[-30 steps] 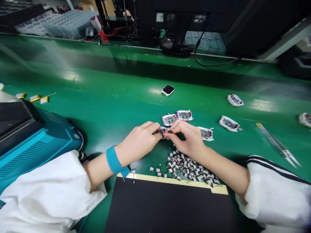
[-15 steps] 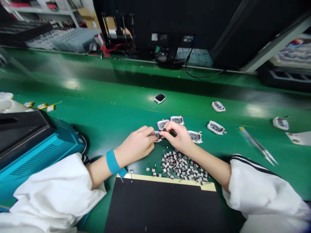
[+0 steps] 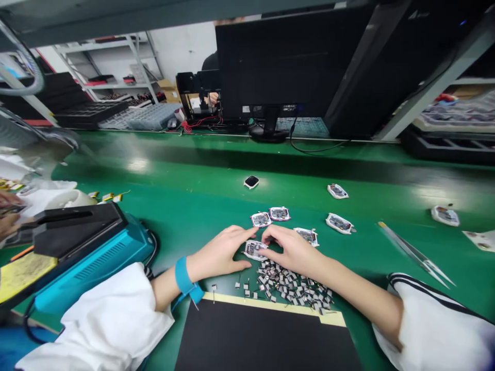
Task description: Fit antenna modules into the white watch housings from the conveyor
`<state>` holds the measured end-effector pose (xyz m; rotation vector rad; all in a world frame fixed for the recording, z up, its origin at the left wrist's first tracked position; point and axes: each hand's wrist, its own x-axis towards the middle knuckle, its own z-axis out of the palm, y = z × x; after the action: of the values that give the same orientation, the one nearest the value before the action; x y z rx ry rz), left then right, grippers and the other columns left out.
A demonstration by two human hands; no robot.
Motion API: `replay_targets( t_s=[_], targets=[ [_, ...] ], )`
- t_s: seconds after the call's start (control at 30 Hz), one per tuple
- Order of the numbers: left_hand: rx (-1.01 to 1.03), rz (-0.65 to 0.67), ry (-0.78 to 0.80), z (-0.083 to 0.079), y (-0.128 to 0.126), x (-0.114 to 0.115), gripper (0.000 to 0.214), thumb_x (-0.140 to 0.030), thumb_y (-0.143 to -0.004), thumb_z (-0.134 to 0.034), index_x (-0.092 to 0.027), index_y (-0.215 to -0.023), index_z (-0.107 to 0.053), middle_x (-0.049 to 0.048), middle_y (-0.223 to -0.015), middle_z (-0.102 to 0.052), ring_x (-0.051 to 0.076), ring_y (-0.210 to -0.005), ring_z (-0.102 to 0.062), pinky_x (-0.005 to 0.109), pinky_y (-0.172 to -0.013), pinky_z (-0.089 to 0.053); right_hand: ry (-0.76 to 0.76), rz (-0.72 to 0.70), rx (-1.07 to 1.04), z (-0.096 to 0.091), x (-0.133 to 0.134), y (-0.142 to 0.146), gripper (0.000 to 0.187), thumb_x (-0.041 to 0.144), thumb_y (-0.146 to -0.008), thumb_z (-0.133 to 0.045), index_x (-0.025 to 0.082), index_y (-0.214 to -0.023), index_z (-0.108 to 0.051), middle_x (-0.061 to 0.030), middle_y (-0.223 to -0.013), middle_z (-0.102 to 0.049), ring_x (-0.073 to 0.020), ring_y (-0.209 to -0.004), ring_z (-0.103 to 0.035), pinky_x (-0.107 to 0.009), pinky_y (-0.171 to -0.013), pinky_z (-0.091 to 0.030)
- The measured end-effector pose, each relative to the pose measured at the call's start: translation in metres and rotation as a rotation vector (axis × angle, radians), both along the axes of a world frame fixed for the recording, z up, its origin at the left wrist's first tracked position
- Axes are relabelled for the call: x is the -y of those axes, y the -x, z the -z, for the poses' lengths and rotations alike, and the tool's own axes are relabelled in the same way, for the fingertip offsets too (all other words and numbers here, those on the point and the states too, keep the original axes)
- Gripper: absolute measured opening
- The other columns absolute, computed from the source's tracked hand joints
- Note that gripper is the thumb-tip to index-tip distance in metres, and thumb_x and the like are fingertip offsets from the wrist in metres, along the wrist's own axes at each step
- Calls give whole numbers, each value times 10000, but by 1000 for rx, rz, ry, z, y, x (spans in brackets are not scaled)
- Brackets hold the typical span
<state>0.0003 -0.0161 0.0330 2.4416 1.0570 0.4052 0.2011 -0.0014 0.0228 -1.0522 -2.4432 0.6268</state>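
Note:
An open white watch case (image 3: pixel 253 250) with a bare circuit board inside lies on the green mat between my two hands. My left hand (image 3: pixel 220 252), wearing a teal wrist strap (image 3: pixel 182 275), is on its left side with thumb and fingers spread and nothing in them. On the other side, my right hand (image 3: pixel 296 250) has its thumb over the case's right end and its forefinger bent beside it, a gap between them. A heap of small grey parts with thin leads (image 3: pixel 292 286) lies just below the right hand. Two similar cases (image 3: pixel 261 219) sit just beyond.
Tweezers (image 3: pixel 415 252) lie at right, near more open cases (image 3: pixel 339 223). A closed watch (image 3: pixel 251 182) sits farther back. A black sheet (image 3: pixel 266 337) is in front; a teal machine (image 3: pixel 104 252) stands left. Behind are a monitor (image 3: pixel 278 67) and, at far left, another person's hand (image 3: pixel 7 219).
My hands have come apart from a pinch over the watch case, and the small dark piece in my right fingers no longer shows. The head view has tilted upward.

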Motion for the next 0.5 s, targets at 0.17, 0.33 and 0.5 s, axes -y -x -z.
replay_targets(
  t_s=[0.17,0.33,0.5],
  targets=[
    [67,-69,-35,16,-5,0,558,-226,-721,-594,-163,-1221,-353,85,-1119,-545,187,-1003,-512,356,-871,-445,-154,-93,100,3,0,10,155,237,-799,-493,158,-914,-560,-57,-822,-578,-167,-804,-553,-306,-706,-478],
    [254,-167,-14,20,-4,2,535,-166,-705,-567,-186,-1196,-356,52,-1052,-568,145,-936,-557,293,-820,-491,-525,-87,302,2,5,18,159,43,-771,-422,108,-789,-565,-90,-766,-555,-197,-750,-549,-323,-647,-483],
    [360,-187,19,20,-4,2,542,-128,-679,-567,-175,-1181,-367,55,-1038,-570,139,-934,-561,294,-833,-493,-664,-57,342,-4,10,24,224,-7,-753,-349,95,-771,-548,-88,-699,-542,-182,-669,-537,-308,-611,-472]
  ],
)
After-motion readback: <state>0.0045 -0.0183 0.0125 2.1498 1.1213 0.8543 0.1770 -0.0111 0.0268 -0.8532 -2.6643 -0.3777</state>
